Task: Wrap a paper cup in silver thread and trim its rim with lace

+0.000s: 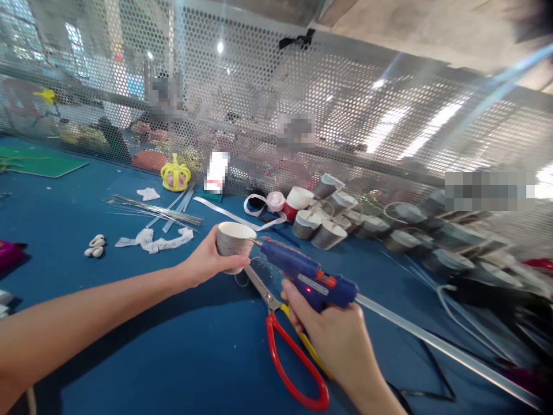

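My left hand (211, 258) is wrapped round a small grey-white cup (235, 245), held above the blue table with its open mouth up. In my right hand (332, 328) is a blue glue gun (298, 262), fingers closed about its handle. The gun's metal nozzle meets the cup's right side near the rim; whether it touches is hard to tell. A red light glows on the gun, and a long clear glue stick (415, 328) sticks out of its back. Under both hands lie scissors (298, 363) with red and yellow handles, partly hidden by my right hand.
Several similar cups (330, 233) are heaped at the right along a perforated metal screen (242, 80). Thin wires (155, 208), white ribbon (224, 212), crumpled white strips (158, 241) and a yellow crown-shaped piece (175, 176) lie beyond my left hand. A black cord (432, 395) runs at lower right.
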Tool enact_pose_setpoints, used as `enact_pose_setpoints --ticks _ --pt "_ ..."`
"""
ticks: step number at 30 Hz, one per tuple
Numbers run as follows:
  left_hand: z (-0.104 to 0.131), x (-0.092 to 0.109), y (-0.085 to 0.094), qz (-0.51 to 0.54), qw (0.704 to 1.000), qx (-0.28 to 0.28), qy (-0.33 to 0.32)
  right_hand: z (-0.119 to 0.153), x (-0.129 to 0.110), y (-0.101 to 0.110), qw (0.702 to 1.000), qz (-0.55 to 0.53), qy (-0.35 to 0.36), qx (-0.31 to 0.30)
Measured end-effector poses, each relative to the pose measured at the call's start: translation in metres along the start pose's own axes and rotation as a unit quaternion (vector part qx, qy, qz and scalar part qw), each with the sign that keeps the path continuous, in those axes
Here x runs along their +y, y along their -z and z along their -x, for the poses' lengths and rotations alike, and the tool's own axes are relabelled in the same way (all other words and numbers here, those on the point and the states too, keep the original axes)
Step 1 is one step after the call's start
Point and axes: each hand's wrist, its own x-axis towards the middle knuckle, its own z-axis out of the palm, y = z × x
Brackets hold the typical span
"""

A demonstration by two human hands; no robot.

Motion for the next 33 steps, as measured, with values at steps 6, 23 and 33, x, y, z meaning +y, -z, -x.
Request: enact_pose_setpoints --ticks 6,23,33 --pt "0.000 0.000 0.000 0.002 1.000 0.005 -0.006 -0.001 -0.004 -0.001 0.993 -0.076 -0.086 0.000" --pt "-0.001 0.000 -0.001 0.026 1.000 -0.001 0.008 -0.001 -0.005 -0.007 0.985 -0.118 -0.124 0.002" --pt "0.001 -0.001 0.000 0.034 0.999 -0.012 0.007 -0.003 -0.015 -0.005 0.978 -0.133 -0.160 0.029"
